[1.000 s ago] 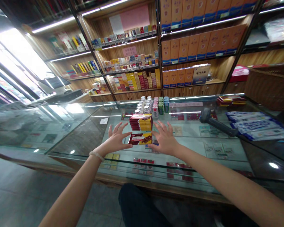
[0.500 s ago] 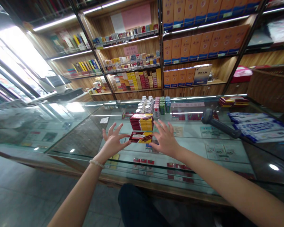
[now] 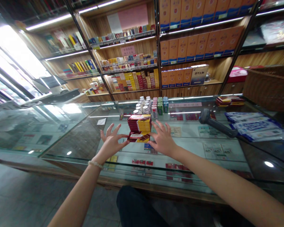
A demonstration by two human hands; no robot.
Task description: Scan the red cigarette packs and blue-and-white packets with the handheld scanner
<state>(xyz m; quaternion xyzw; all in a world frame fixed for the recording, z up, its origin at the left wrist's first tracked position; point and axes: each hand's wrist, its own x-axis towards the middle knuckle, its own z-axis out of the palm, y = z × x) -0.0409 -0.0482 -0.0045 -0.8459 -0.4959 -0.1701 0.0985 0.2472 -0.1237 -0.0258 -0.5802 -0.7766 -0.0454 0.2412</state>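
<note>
A flat red-and-yellow chocolate box [image 3: 138, 137] is held between my two hands at the front of a stack of matching chocolate boxes [image 3: 139, 123]. My left hand [image 3: 111, 142] has thumb and index finger at the box's left end, with its other fingers spread. At the right end, the thumb and index finger of my right hand [image 3: 163, 139] touch the box, and the remaining fingers lift beside the stack. In this view the front box meets the stack's lower front; whether it rests on the glass is hard to tell.
Small bottles and cans [image 3: 151, 106] stand behind the stack on the glass counter [image 3: 189, 149]. A barcode scanner [image 3: 216, 123] lies to the right, near blue-and-white packets [image 3: 253, 126]. More flat red boxes [image 3: 229, 101] lie at the back right. Stocked shelves line the wall.
My hands have brought the chocolate box back toward the stack, and the gap between them has closed. The whole view has shifted slightly.
</note>
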